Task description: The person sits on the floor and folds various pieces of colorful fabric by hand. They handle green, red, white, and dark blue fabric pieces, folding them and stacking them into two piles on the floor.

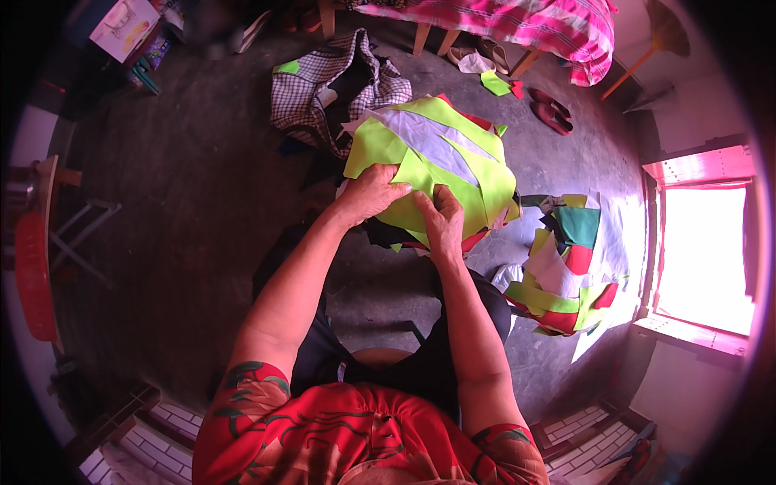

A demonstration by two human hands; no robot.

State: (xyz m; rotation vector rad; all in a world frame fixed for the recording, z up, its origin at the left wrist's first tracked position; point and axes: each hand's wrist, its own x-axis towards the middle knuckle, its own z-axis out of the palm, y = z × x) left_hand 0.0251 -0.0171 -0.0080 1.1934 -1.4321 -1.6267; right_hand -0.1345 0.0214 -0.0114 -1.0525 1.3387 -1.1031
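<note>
In front of my knees lies a broad heap of cloth scraps (477, 182), mostly neon yellow, with pale lilac strips and red and dark bits at its edges. At its near side my left hand (373, 194) pinches a neon yellow cloth piece (412, 214) between thumb and fingers. Close beside it, my right hand (443, 217) grips the same cloth, thumb and fingers pressed together. The two thumbs almost meet. What supports the heap is hidden beneath it.
A checked bag (303, 101) slumps open beyond the heap. More coloured scraps (566, 275) are piled at the right, near a bright window (703, 250). Dark red shoes (551, 113) and a pink-covered bed (517, 28) are at the far side. A red basin (34, 279) stands left.
</note>
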